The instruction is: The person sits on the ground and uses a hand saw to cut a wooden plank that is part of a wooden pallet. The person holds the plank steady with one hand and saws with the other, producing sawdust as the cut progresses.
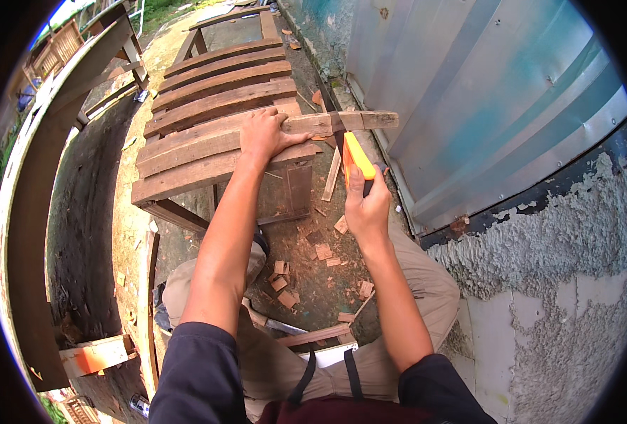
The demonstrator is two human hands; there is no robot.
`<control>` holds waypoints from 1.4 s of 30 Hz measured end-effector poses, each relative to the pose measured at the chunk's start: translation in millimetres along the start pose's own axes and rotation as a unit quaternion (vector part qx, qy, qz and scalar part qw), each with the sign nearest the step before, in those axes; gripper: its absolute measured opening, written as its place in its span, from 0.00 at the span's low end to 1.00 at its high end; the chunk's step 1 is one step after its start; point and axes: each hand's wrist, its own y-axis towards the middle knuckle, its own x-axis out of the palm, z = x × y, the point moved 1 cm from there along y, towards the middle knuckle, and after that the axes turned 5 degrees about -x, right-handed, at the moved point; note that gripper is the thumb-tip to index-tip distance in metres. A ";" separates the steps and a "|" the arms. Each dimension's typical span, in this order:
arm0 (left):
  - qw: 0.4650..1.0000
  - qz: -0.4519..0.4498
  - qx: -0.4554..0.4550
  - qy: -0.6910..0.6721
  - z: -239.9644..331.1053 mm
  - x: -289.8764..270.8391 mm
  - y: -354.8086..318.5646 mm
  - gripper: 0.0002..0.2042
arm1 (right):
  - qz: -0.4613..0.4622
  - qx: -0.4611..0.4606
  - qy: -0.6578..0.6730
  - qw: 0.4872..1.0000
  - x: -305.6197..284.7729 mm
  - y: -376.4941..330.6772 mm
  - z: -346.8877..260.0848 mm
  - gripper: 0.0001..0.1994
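Dark sleeves [193, 367] at seven and five o'clock led to a left hand [262, 136] spread over the plank [312, 124] at twelve and a right hand [368, 205] gripping the saw [356, 153], its cut seemingly unfinished, the overhanging end [381, 119] still attached.

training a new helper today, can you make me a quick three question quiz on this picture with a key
1. True or false: the right hand holds a saw set across the wooden board.

2. Multiple choice: where does the left hand rest?
a) on the metal sheet
b) on the wooden board
c) on the person's knee

3. Short answer: what lies scattered on the ground between the person's legs?

Key
1. True
2. b
3. Small pieces of wood
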 end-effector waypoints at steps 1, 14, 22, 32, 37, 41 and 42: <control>1.000 -0.001 -0.005 -0.006 -2.0 0.5 -3.0 0.38 | -0.023 0.044 0.015 0.999 -17.6 -28.8 -2.0 0.22; 0.999 0.024 0.008 -0.025 11.2 4.3 2.8 0.38 | 0.045 -0.048 -0.027 0.997 23.3 59.4 13.0 0.25; 0.999 0.044 0.021 -0.001 -6.2 4.0 3.9 0.37 | 0.000 0.004 -0.015 1.000 23.9 33.7 4.2 0.23; 0.999 0.027 0.006 -0.030 4.9 3.5 -3.4 0.36 | 0.004 0.125 0.109 0.986 -100.5 -147.8 -55.9 0.34; 0.998 0.049 0.018 -0.028 8.6 3.7 0.6 0.36 | 0.001 0.029 0.039 0.999 -3.4 26.8 13.4 0.25; 0.999 -0.001 -0.009 -0.033 10.7 -0.7 4.7 0.38 | -0.013 0.020 -0.047 0.999 42.8 95.9 1.7 0.27; 0.999 -0.010 -0.010 -0.038 14.5 -1.5 6.3 0.38 | -0.003 0.017 -0.048 0.999 38.1 88.6 5.5 0.27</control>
